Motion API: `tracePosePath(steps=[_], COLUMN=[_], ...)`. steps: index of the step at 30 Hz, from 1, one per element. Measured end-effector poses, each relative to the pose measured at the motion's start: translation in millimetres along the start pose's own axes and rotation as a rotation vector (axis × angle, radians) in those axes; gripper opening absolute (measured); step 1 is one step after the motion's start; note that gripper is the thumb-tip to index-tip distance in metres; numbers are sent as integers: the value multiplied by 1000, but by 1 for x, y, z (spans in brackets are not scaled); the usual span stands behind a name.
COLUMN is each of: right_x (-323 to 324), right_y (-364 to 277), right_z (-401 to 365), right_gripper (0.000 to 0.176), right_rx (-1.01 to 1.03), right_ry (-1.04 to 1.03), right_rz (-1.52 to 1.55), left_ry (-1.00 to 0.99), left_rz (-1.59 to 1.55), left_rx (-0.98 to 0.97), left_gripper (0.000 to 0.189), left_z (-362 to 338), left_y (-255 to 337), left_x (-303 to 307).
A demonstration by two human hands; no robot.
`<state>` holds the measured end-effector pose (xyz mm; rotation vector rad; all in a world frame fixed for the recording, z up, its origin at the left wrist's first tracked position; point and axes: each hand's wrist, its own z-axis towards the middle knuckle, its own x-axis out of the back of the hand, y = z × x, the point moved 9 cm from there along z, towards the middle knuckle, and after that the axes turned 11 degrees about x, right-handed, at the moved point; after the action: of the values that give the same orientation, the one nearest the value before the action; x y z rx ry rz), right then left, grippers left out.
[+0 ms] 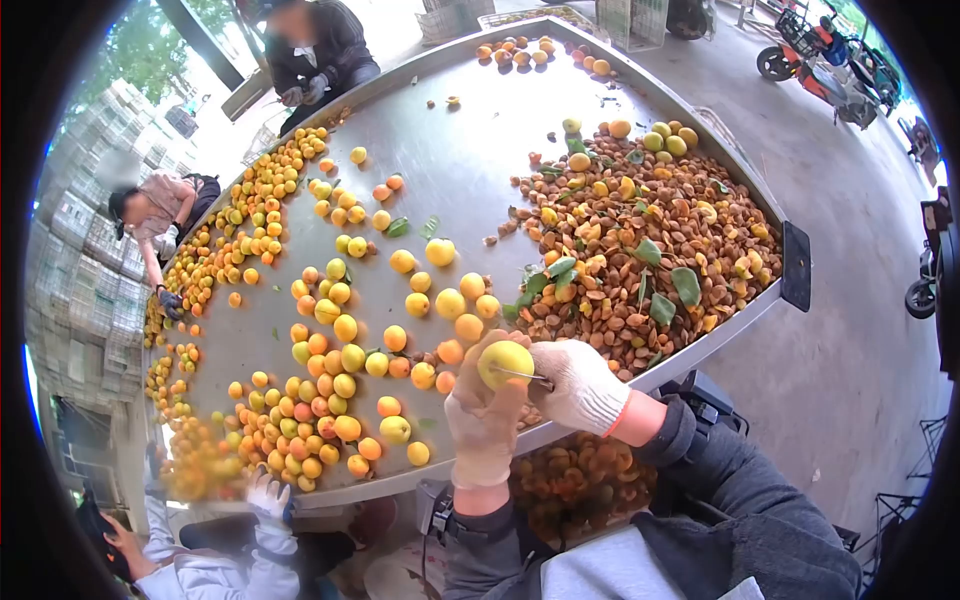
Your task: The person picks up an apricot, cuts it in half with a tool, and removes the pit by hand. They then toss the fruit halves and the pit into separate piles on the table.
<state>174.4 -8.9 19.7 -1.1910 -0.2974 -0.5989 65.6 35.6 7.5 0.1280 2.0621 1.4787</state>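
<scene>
My left hand [482, 425], in a pale work glove, is closed round a yellow-green fruit [506, 364] above the table's near edge. My right hand [578, 385], in a white knitted glove, is closed on a thin metal tool [525, 375] whose shaft lies across the fruit. Just beyond my hands spreads a large pile of brown pits [620, 270] with green leaves and bits of yellow flesh. Yellow and orange fruits [320, 400] lie loose to the left of my hands.
The metal table [420, 160] has a raised rim. Co-workers sit or lean at its far side [320, 50], left side [165, 205] and near left [220, 560]. Below the near edge is more fruit [575, 480]. Scooters [830, 65] stand at the upper right.
</scene>
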Motion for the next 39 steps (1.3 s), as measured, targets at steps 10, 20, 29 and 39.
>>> tracePosePath(steps=[10,20,29,39], right_x=[-4,8,-4,-24], right_y=[8,-5,-5,-2], right_z=[0,4,11,1], right_gripper=[20,22,18,20], right_rx=[-107,-23,-43,-170], right_ry=[-134,-43,-179,-334], right_rz=[55,-101,-41,219], left_ry=[-34,161,173,-71], left_rz=[114,691,-15,35], left_rx=[-246,-409,-53,-91], left_gripper=[67,61,63,57], left_z=[-3,-17,-6,2], left_y=[15,41,18,26], left_x=[-9,-17,5,-2])
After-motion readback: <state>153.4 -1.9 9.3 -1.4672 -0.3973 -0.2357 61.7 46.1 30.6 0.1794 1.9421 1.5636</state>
